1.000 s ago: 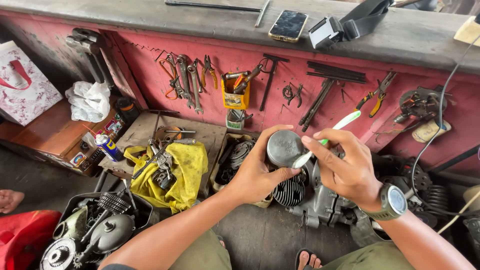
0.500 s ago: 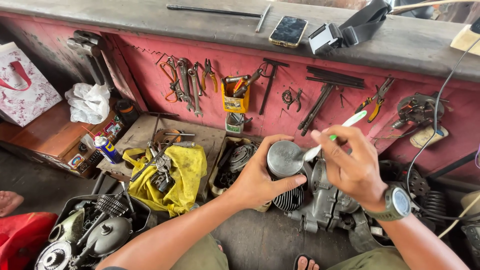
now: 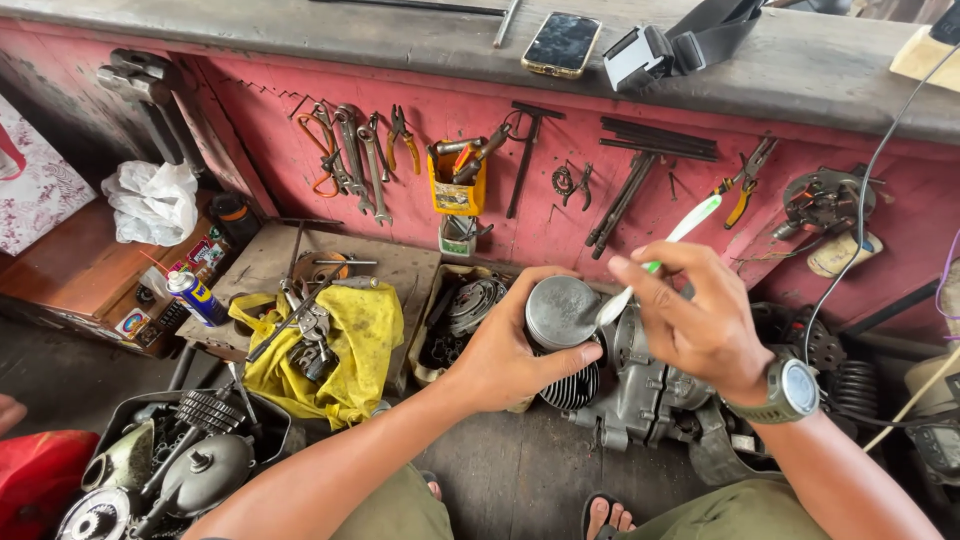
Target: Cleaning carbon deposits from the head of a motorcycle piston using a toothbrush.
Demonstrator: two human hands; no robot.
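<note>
My left hand [image 3: 505, 350] grips a round grey metal piston [image 3: 560, 312], its flat crown facing up. My right hand [image 3: 695, 320], with a wristwatch [image 3: 790, 392], holds a white and green toothbrush [image 3: 665, 250] whose head rests at the right edge of the piston crown. Just below the piston sits a finned engine cylinder [image 3: 572, 385] joined to a grey engine block [image 3: 640, 385] on the floor.
A red wall carries hanging wrenches [image 3: 355, 150], pliers [image 3: 742, 180] and a yellow holder [image 3: 456, 185]. A yellow cloth with tools [image 3: 330, 335], a spray can [image 3: 195, 295], a box of parts [image 3: 465, 310] and a tub of engine covers [image 3: 170, 465] lie left. A phone [image 3: 562, 42] rests on the ledge.
The view has shifted slightly. The toothbrush tip has moved a little along the piston's right edge, and my right hand's fingers have stretched out. My left hand keeps its grip.
</note>
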